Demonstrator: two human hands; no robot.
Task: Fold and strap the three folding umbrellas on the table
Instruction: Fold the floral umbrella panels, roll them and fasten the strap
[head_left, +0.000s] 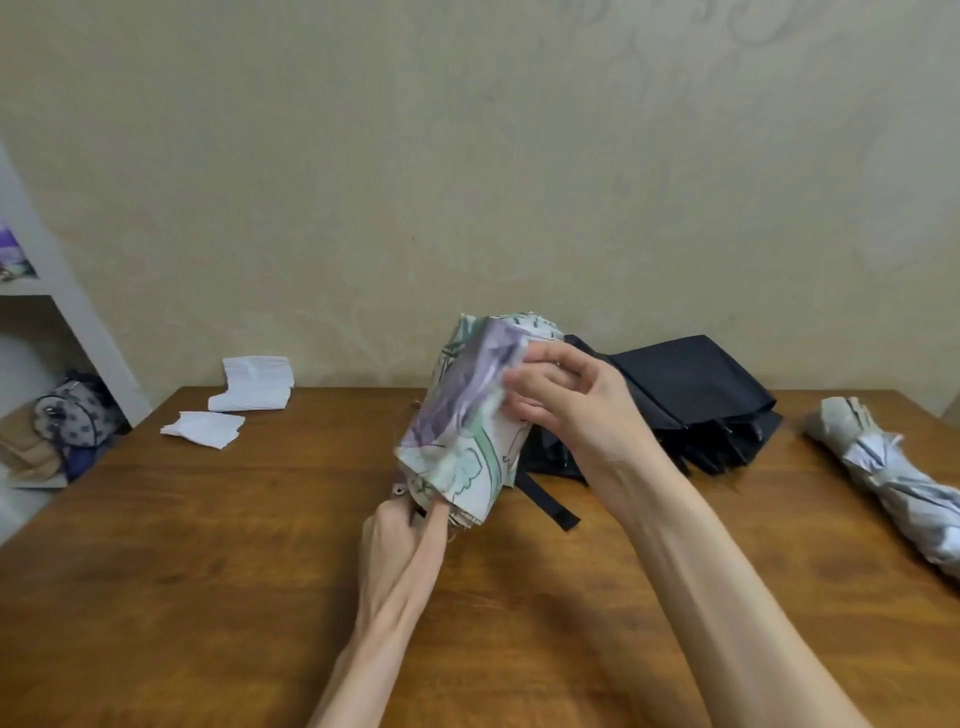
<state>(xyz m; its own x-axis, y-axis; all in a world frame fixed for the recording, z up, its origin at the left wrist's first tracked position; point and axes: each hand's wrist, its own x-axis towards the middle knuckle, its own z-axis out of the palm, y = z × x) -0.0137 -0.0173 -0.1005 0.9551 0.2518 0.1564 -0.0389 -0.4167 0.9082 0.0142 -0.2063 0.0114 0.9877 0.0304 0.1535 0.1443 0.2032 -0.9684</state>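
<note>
Held up and tilted above the middle of the brown wooden tabletop (208, 571): folding umbrella of white fabric with purple and green print (462, 431). Gripped at its lower end by the left hand (402, 530), fingers curled round it; upper fabric pinched by the right hand (561, 405). Just behind, lying loose on the tabletop, black fabric folding umbrella (691, 395), black strap (550, 504) trailing forward. Far right, rolled grey-white folding umbrella (883, 467). Back left, white paper stacks (254, 384).

I log, far left on the wooden table (208, 571): one stack of white paper slips (254, 382) at the back edge, with a smaller pile (203, 428) just in front. Off the table there is a white shelf unit (78, 312) holding a spotted grey bag (72, 410) beside tan folded cloth (28, 452). Behind it all is a beige patterned wall (467, 156).
</note>
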